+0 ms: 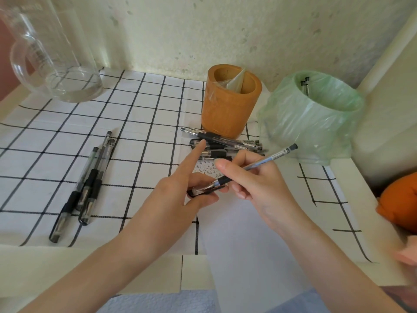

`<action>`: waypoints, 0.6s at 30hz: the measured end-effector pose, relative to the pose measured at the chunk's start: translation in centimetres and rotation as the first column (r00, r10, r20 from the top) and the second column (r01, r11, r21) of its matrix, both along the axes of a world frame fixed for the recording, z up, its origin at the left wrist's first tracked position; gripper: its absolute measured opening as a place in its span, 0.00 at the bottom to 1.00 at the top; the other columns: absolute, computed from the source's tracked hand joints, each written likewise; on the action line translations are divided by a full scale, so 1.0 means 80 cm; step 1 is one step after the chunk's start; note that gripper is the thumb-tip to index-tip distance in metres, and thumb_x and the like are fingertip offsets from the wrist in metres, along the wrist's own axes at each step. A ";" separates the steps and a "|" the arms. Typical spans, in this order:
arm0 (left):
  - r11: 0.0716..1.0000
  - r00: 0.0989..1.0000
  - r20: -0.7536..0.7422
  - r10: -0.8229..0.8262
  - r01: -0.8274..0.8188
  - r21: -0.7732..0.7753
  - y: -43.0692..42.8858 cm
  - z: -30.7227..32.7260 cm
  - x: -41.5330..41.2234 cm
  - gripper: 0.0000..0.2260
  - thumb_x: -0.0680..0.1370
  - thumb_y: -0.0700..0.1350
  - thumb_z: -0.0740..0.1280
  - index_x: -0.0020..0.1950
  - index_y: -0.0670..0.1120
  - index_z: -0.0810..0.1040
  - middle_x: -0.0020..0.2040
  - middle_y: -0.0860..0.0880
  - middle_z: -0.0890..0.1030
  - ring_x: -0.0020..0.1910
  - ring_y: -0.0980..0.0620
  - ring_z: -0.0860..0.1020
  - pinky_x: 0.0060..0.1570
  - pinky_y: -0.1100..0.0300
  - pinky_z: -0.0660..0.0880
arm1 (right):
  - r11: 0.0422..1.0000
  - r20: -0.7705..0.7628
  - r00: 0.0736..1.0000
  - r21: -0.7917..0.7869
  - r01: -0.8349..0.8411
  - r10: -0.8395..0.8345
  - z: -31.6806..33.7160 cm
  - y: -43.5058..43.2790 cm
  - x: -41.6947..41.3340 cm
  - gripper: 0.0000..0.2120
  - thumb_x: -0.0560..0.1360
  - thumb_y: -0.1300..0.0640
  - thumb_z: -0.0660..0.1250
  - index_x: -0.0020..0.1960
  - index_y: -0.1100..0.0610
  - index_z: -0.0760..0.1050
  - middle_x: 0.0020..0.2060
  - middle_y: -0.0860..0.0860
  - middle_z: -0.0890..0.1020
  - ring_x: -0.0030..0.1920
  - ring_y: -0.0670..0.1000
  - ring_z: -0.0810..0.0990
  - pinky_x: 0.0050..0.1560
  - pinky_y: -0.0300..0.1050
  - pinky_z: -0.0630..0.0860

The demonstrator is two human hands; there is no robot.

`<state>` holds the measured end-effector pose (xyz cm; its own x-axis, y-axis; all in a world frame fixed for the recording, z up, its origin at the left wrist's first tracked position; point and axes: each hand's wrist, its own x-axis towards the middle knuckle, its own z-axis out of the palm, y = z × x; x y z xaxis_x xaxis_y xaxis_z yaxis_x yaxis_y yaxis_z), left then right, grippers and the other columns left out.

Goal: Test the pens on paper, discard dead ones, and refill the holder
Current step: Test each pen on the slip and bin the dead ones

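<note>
while the right hand (255,177) pinches a blue-barrelled pen (255,164) between thumb and fingers, its tip angled down and left toward the near middle of the scene, the left hand (180,195) curls its lower fingers around a clear cap (203,190) with a black clip, index finger stretched out toward the far pile. the pen tip sits right at the cap mouth, so i judge this as capping or uncapping; which one, i cannot tell.

the white paper (237,222) lies beneath both hands, with small rows of test marks (206,169) just beyond the fingers. a pile of capped pens (225,145) rests at the paper's far edge, just in front of the orange holder (230,105), which shows only some plastic wrap inside. to its right stands a bin lined with a green bag (316,114), two pen ends showing inside. a second group of pens (90,179) lies well apart on the left of the checked cloth (56,136).

risks from here: the two groups could get mixed if this pen is dropped in the wrong one, since they all look alike. a misaligned push could jab the tip against the cap rim or ink the fingers. the outstretched finger could nudge the far pile and set pens rolling.
</note>
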<state>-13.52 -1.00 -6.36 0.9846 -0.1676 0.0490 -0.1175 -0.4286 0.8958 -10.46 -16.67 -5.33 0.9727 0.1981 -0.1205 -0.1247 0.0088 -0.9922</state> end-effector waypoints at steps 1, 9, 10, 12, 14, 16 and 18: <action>1.000 1.000 -0.003 0.002 -0.002 0.003 0.000 0.001 0.000 0.36 0.72 0.44 0.70 0.72 0.62 0.54 0.48 0.60 0.82 0.47 0.71 0.74 0.46 0.84 0.63 | 1.000 0.001 1.000 -0.004 -0.020 0.020 0.001 0.000 -0.001 0.12 0.69 0.56 0.71 0.31 0.57 0.71 0.20 0.50 0.70 0.22 0.48 0.65 0.23 0.31 0.64; 0.995 0.998 -0.070 -0.002 0.009 0.102 0.010 -0.004 -0.002 0.09 0.75 0.50 0.66 0.37 0.48 0.73 0.27 0.57 0.77 0.24 0.56 0.71 0.27 0.70 0.67 | 0.987 -0.041 0.989 0.092 -0.135 0.139 -0.002 -0.007 -0.001 0.15 0.72 0.52 0.65 0.45 0.64 0.80 0.26 0.50 0.77 0.26 0.46 0.73 0.25 0.34 0.66; 0.989 0.998 -0.068 -0.012 0.022 0.145 0.011 -0.004 -0.003 0.10 0.75 0.53 0.63 0.37 0.49 0.72 0.26 0.58 0.74 0.24 0.57 0.69 0.27 0.68 0.66 | 0.986 -0.035 0.989 0.090 -0.140 0.144 -0.002 -0.008 -0.002 0.14 0.73 0.53 0.64 0.46 0.64 0.80 0.27 0.50 0.77 0.26 0.46 0.73 0.25 0.34 0.67; 0.983 0.994 -0.098 -0.045 0.061 0.171 0.009 -0.002 -0.006 0.12 0.76 0.57 0.57 0.40 0.52 0.72 0.26 0.56 0.72 0.27 0.56 0.67 0.30 0.66 0.65 | 0.989 -0.035 0.991 0.078 -0.127 0.130 -0.004 -0.010 -0.003 0.12 0.72 0.54 0.66 0.46 0.63 0.80 0.27 0.51 0.78 0.27 0.47 0.74 0.26 0.35 0.67; 0.991 0.985 -0.159 -0.067 0.084 0.103 0.008 -0.001 -0.009 0.13 0.77 0.56 0.53 0.43 0.54 0.74 0.31 0.52 0.72 0.30 0.55 0.67 0.33 0.64 0.65 | 0.993 -0.042 0.994 0.067 -0.102 0.105 -0.007 -0.013 -0.006 0.10 0.70 0.54 0.68 0.45 0.60 0.79 0.28 0.53 0.79 0.27 0.48 0.74 0.26 0.36 0.69; 0.995 0.984 -0.164 -0.072 0.082 0.058 0.009 -0.004 -0.009 0.12 0.79 0.52 0.54 0.43 0.54 0.75 0.34 0.51 0.73 0.31 0.56 0.68 0.34 0.63 0.66 | 0.994 -0.045 0.995 0.062 -0.090 0.093 -0.007 -0.016 -0.010 0.07 0.69 0.55 0.69 0.42 0.59 0.77 0.28 0.54 0.79 0.27 0.49 0.75 0.26 0.37 0.69; 0.993 0.988 -0.126 -0.083 0.093 0.076 0.011 -0.005 -0.010 0.11 0.79 0.51 0.56 0.41 0.54 0.75 0.31 0.54 0.73 0.31 0.57 0.70 0.34 0.63 0.67 | 0.995 -0.051 0.995 0.043 -0.087 0.089 -0.006 -0.018 -0.013 0.07 0.68 0.55 0.70 0.40 0.58 0.77 0.28 0.54 0.80 0.26 0.49 0.75 0.26 0.36 0.69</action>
